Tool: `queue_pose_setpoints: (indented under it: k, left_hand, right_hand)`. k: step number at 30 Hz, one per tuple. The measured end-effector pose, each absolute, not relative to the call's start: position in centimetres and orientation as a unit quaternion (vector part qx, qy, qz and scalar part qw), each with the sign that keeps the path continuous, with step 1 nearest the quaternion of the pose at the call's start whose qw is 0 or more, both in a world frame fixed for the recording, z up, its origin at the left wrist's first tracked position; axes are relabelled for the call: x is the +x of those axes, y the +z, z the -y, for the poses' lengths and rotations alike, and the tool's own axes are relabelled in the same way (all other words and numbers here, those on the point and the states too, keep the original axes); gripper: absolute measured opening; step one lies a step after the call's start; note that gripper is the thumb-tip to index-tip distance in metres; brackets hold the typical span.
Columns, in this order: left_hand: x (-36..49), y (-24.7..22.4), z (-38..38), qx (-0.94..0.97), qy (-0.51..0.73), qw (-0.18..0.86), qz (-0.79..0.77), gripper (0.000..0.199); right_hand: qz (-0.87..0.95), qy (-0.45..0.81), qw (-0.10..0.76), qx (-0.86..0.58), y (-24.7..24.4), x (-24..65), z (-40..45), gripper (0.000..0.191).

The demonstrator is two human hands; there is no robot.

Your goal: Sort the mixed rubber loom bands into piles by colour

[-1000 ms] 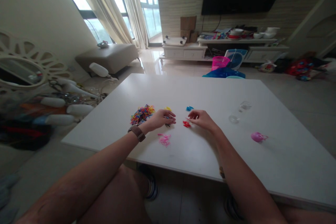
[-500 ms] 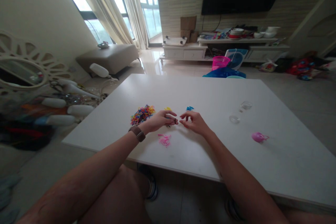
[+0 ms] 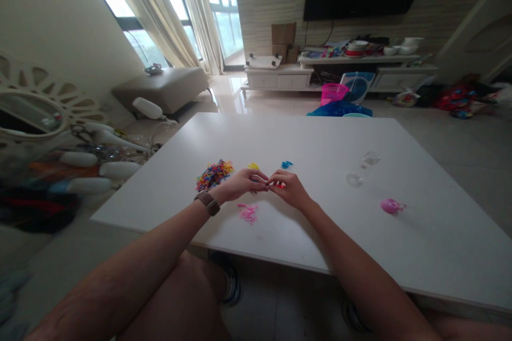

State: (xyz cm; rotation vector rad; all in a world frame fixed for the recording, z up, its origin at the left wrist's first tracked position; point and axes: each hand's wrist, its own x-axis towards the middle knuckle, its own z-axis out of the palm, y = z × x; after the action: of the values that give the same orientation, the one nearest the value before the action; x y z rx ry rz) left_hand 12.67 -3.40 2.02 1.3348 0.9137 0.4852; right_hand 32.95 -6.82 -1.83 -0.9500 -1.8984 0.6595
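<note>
My left hand [image 3: 243, 182], with a brown watch on its wrist, has thumb and fingers closed in a pinch above the white table. My right hand [image 3: 291, 188] meets it, fingertips pressed together at the same spot. What the fingertips hold is too small to make out. Something red [image 3: 281, 185] shows between my right fingers; whether it is held or lies behind them I cannot tell. Around the hands lie a mixed heap of small colourful strips [image 3: 214, 175], pink strips [image 3: 248, 213], a few yellow pieces [image 3: 253, 166] and blue pieces [image 3: 287, 164].
On the right of the white table [image 3: 320, 138] are a pink rounded object [image 3: 391, 205] and two clear round pieces, one a transparent ring [image 3: 354, 179], the other a clear cup-like piece [image 3: 372, 158]. Beyond the far edge stands a pink basket [image 3: 334, 94]. Lamps and clutter crowd the left floor.
My right hand has moved left, closing the small gap so its fingertips now meet those of my left hand. Red has come into sight between the right fingers. The view has shifted slightly.
</note>
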Motion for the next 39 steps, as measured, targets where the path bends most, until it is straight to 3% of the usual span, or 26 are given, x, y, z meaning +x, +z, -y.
queue_pose_setpoints:
  k: [5,9,16,25,39]
  left_hand:
    - [11.1,2.3,2.0,0.621,0.254,0.592,-0.447,0.034]
    - [9.2,1.8,0.8,0.664,0.248,0.501,-0.496,0.028]
    - [8.9,0.2,0.7,0.663,0.241,0.530,-0.470,0.031]
    - [11.0,1.7,2.0,0.662,0.243,0.577,-0.411,0.037]
    - [11.6,1.8,2.0,0.618,0.289,0.603,-0.413,0.039]
  right_hand:
    - [0.745,0.230,0.475,-0.408,-2.2,33.1,6.5,0.026]
    - [0.738,0.213,0.480,-0.423,-2.4,33.3,6.4,0.024]
    - [0.753,0.214,0.450,-0.430,-2.9,33.2,6.3,0.018]
    - [0.773,0.235,0.404,-0.428,-2.7,32.2,6.7,0.011]
    - [0.748,0.243,0.442,-0.431,-2.1,32.3,6.9,0.010]
